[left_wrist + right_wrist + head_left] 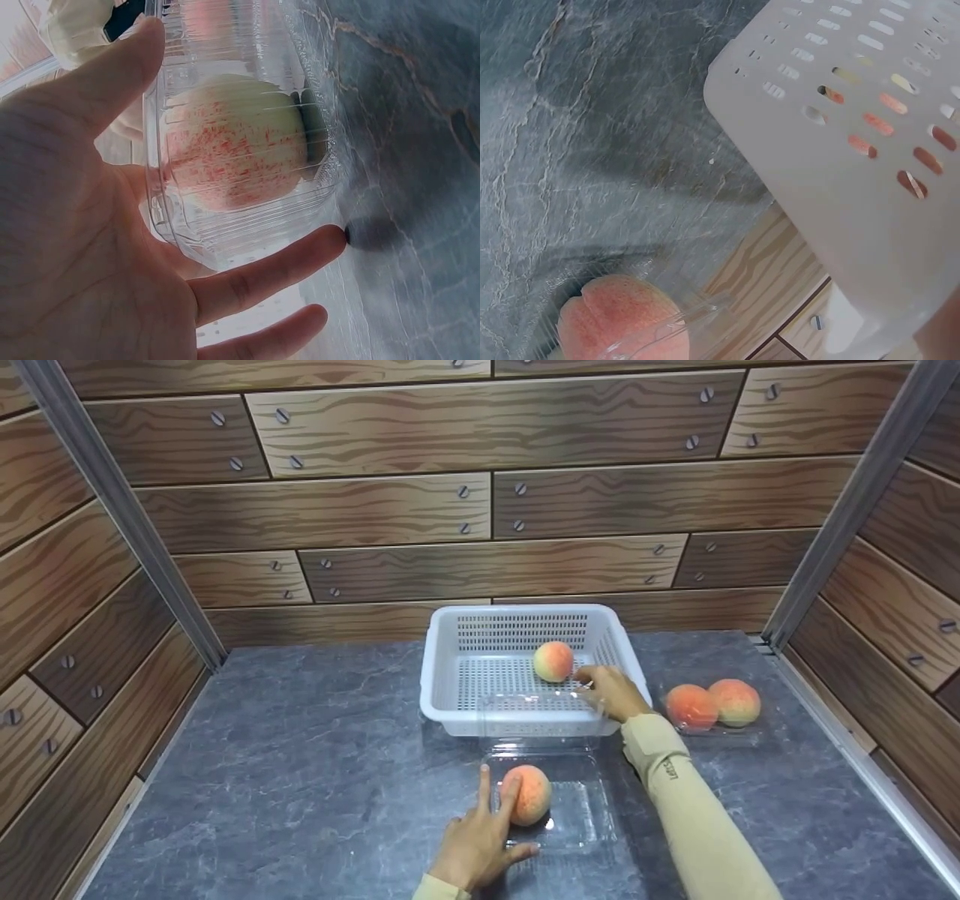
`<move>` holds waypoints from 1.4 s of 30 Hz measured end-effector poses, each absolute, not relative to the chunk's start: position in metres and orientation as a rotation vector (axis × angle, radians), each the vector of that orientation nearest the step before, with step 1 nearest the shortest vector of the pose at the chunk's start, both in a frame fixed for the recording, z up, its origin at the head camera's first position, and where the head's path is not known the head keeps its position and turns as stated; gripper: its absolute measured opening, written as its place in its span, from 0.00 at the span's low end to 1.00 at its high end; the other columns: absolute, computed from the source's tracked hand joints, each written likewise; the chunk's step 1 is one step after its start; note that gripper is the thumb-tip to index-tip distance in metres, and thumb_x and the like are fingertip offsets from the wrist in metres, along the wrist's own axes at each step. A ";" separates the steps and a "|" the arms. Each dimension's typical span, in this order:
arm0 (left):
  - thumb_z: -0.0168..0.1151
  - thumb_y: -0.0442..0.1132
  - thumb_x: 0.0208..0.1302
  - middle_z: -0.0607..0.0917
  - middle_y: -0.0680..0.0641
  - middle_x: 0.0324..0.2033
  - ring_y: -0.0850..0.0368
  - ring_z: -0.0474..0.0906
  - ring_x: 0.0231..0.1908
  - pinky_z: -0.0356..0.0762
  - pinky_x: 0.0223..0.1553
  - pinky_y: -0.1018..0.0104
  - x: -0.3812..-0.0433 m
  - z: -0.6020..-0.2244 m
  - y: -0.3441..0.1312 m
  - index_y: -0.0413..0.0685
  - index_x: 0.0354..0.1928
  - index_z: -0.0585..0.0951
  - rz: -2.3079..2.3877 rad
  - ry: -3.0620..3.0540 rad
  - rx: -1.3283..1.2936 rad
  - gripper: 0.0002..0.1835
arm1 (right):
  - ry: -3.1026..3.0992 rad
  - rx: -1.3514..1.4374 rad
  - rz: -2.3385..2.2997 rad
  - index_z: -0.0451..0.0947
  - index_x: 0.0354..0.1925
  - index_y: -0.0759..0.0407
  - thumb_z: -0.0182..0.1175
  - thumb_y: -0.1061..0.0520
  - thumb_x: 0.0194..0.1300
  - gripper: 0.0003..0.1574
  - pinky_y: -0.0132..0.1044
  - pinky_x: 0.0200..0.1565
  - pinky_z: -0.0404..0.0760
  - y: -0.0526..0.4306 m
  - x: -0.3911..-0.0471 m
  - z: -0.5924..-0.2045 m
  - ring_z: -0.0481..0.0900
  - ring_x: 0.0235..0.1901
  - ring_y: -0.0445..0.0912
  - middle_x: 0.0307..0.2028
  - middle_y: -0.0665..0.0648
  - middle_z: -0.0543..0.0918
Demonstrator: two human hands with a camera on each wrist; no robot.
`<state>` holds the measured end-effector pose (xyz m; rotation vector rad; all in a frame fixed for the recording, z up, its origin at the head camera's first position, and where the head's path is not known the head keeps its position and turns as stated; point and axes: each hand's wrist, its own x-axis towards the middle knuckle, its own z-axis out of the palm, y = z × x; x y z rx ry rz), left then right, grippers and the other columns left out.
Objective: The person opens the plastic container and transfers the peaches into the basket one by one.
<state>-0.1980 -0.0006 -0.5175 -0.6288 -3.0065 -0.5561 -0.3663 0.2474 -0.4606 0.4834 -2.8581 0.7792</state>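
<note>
A clear plastic clamshell box (589,814) lies opened on the table, its lid leaning up against the basket's front. One peach (534,804) sits inside, towards the box's left. My left hand (476,840) is spread at that side with straight fingers; the index finger overlaps the peach, and in the left wrist view the thumb (124,71) lies along the box's edge. My right hand (616,694) reaches over the right rim of the white basket (433,679). Its fingertips are close to the peach (553,662) in there, with nothing visibly held.
To the basket's right, two peaches (691,707) sit in another clear plastic box, also partly seen in the right wrist view. Wood-patterned walls (480,510) enclose the dark marbled table (300,757) at the back and both sides.
</note>
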 end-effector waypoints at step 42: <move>0.58 0.66 0.48 0.47 0.29 0.66 0.37 0.76 0.43 0.71 0.42 0.42 -0.199 -0.516 -0.001 0.55 0.71 0.49 -0.617 -3.063 -0.615 0.52 | -2.672 0.554 0.967 0.79 0.40 0.69 0.61 0.68 0.52 0.14 0.48 0.41 0.76 0.256 -0.345 -0.464 0.78 0.37 0.55 0.36 0.62 0.82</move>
